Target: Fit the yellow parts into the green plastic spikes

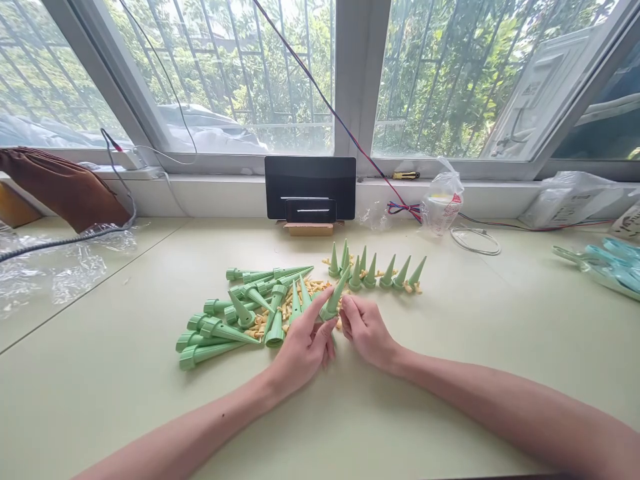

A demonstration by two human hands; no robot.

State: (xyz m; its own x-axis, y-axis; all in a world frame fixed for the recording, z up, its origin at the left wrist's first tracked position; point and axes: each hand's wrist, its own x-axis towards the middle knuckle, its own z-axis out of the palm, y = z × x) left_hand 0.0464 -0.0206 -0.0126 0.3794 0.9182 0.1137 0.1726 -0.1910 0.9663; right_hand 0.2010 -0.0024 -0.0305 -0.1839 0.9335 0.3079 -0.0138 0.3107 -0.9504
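Observation:
My left hand (307,337) is closed around a green plastic watering spike (336,297), its point tilted up and to the right. Close against the spike's right side, my right hand (367,330) is pinched; whatever its fingertips grip is hidden. A heap of green spikes (225,328) lies on the table to the left of my hands. Among them is a pile of small yellow valve pieces (286,312), partly covered by my left hand. Behind my hands, several green spikes (370,272) stand points up in rows, with yellow pieces at their bases.
A black tablet (310,177) and a phone (310,211) stand at the table's back. Right of them are a bagged cup (443,203) and a coiled white cable (475,241). Blue-green items (613,260) lie far right. A brown pouch (65,190) and plastic wrap (60,267) are left.

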